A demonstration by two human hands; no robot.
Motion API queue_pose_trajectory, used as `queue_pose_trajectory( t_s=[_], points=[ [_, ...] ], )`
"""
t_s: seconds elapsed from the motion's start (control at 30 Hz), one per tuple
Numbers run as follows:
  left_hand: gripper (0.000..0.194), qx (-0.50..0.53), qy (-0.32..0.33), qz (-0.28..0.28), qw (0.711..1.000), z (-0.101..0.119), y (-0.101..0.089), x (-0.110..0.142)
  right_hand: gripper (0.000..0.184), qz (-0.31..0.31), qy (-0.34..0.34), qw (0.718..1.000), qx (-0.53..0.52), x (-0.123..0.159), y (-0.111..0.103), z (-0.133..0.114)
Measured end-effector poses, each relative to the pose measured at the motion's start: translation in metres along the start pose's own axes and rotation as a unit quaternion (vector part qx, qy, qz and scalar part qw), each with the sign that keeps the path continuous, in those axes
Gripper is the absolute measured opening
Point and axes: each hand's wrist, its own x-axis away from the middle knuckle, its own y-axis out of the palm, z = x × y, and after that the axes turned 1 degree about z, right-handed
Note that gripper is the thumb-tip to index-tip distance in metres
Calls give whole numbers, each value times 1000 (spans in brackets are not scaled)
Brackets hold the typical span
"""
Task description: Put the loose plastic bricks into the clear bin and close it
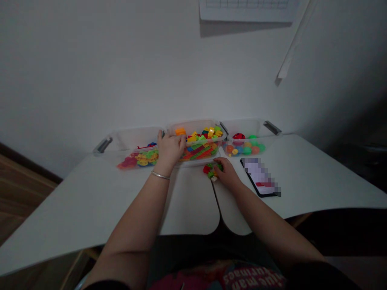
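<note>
My left hand [170,150], with a bracelet at the wrist, reaches over the left side of the middle clear plastic bin [198,162]. Its fingers look spread, and their tips are partly hidden against the rim. An orange block [180,131] sits in the bin just beyond that hand, beside a heap of yellow, green and red building blocks [201,137]. On the table in front of the bin, my right hand [227,173] has its fingers closed around a small cluster of red, green and yellow building blocks [211,171].
Left of the middle bin, another clear bin [133,135] holds yellow and pink pieces. The right bin [244,125] contains colored balls [247,150] and a red, black-spotted piece [238,137]. A phone [261,177] lies on the white table [190,201]. A wall [121,60] rises behind.
</note>
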Motion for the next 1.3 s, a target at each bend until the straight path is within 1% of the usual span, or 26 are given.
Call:
queue_pose_trajectory(
  t_s=[0.17, 0.3, 0.4, 0.47, 0.53, 0.6, 0.67, 0.7, 0.77, 0.83, 0.93, 1.03, 1.17, 1.3],
  points=[
    [47, -11, 17, 19, 1000, -3, 1, 3, 27, -1, 4, 1000, -1, 0, 0, 0],
    [44, 17, 19, 22, 999, -3, 3, 4, 27, 0, 4, 1000, -4, 0, -1, 0],
    [38, 50, 8, 18, 999, 2, -3, 8, 27, 0, 4, 1000, -7, 0, -1, 0],
    [40, 66, 4, 30, 997, 8, -11, 13, 27, 1, 4, 1000, -8, -1, 0, 0],
    [39, 77, 24, 51, 995, 16, -21, 20, 27, 3, 4, 1000, -9, -1, 1, 0],
    [32, 86, 57, 61, 993, 23, -27, 29, 28, 3, 3, 1000, -9, 0, 1, 1],
    [28, 102, 96, 49, 989, 29, -27, 40, 29, 1, 1, 1000, -10, 0, 2, 1],
    [28, 113, 122, 29, 986, 32, -24, 46, 29, 0, 0, 1000, -10, 0, 1, 1],
    [27, 136, 174, -30, 975, 36, -11, 57, 30, -3, -4, 1000, -10, 0, 1, 1],
    [28, 127, 197, -87, 968, 36, 7, 68, 30, -6, -8, 1000, -9, 0, 0, 0],
    [29, 115, 235, -143, 954, 32, 31, 80, 31, -11, -13, 1000, -6, -1, -2, 0],
    [26, 124, 237, -158, 951, 25, 41, 84, 30, -14, -15, 1000, -1, -1, -3, 0],
    [15, 129, 222, -153, 954, 19, 42, 83, 28, -15, -18, 1000, 6, -1, -3, 1],
    [13, 135, 232, -159, 950, 16, 45, 83, 27, -9, -23, 1000, 18, 0, -1, 0]
  ],
)
